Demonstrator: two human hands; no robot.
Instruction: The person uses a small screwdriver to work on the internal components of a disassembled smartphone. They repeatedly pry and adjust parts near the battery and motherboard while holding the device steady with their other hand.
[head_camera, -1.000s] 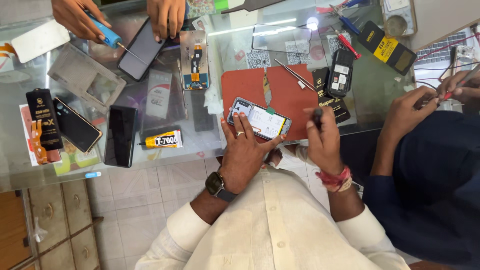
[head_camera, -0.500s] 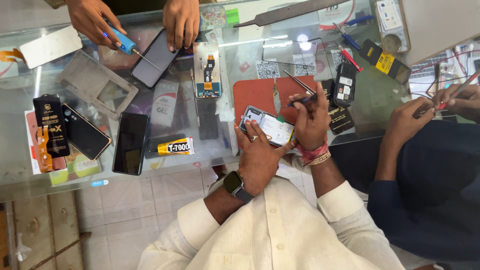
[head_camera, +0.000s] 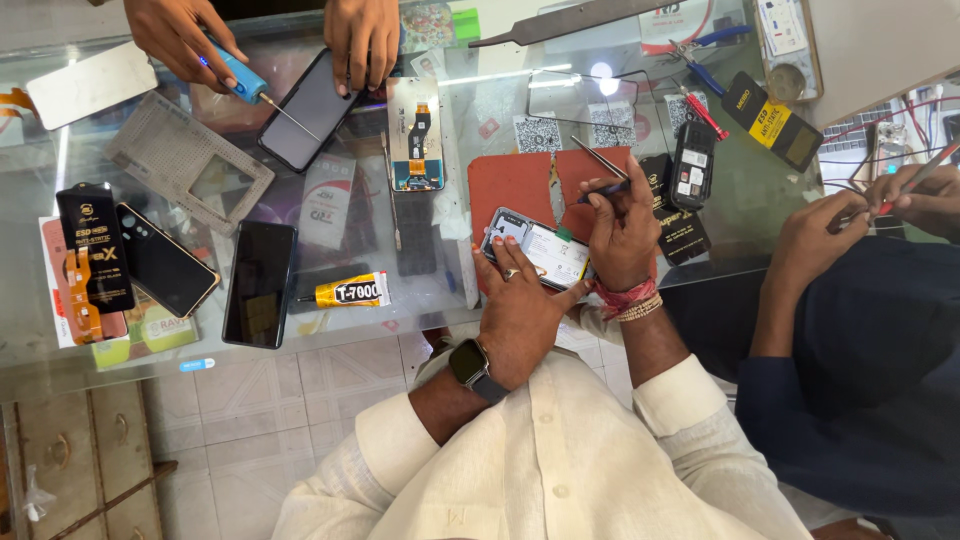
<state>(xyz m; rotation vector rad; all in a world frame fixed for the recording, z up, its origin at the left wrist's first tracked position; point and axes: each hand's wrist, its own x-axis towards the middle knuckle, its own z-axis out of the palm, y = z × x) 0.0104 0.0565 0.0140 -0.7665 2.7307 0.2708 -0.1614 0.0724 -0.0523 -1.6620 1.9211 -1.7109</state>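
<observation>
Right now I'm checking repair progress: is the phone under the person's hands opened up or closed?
Opened up: the phone lies back cover off, its inner parts showing, steadied by the left hand.

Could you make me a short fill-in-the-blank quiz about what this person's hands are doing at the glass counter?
1. The left hand steadies an opened ____ on the red mat.
2. The right hand holds thin metal ____ above that mat.
3. On the left wrist sits a dark ____.
4. The yellow glue tube lies beside a black phone on the ____ counter.

Missing words: phone; tweezers; watch; glass
</observation>
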